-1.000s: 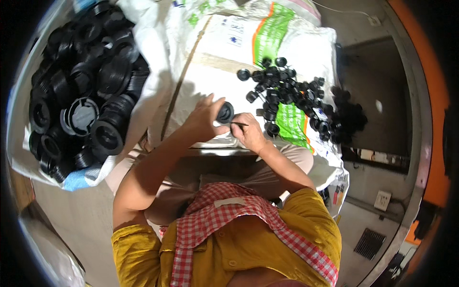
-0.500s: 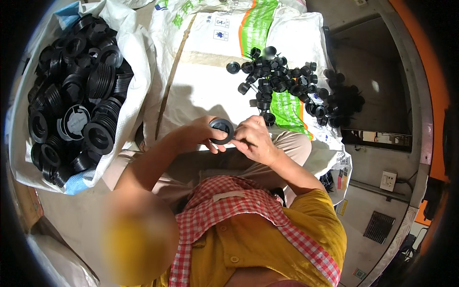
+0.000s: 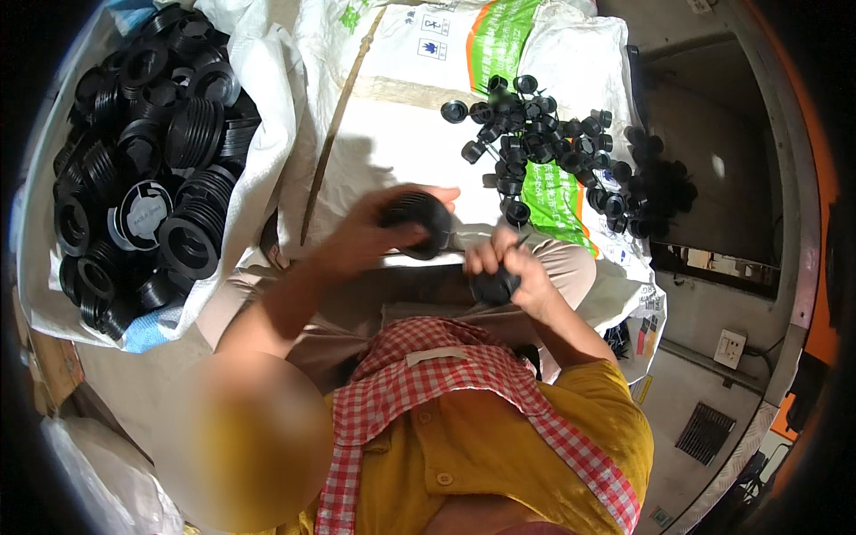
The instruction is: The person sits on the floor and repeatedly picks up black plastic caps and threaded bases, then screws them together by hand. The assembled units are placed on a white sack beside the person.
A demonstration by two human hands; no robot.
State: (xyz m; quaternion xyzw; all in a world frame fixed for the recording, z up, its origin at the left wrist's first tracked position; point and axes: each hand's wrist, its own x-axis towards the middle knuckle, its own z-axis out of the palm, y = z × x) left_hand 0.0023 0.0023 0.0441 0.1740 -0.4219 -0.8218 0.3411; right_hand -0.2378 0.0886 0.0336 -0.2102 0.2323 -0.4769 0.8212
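Observation:
My left hand (image 3: 364, 230) is closed around a black ribbed round plastic fitting (image 3: 421, 223), which is tilted so its grooved side shows. To the right and a little nearer me, my right hand (image 3: 528, 275) grips a small black plastic cap (image 3: 495, 287) with a thin stem poking up past the fingers. The two parts are apart, above my crossed legs. Both hands are smeared somewhat by motion, so fine finger contact is unclear.
At left stands a white woven sack (image 3: 281, 116) full of black ribbed fittings (image 3: 192, 241). Ahead on flattened white sacking (image 3: 401, 134) lies a pile of small black stemmed caps (image 3: 539, 143). A wall socket (image 3: 729, 348) and a vent (image 3: 704, 434) are at right.
My hands have moved apart: the left has turned the ribbed fitting onto its side, and the right has dropped back toward me with a cap now visible in it. The view has shifted slightly.

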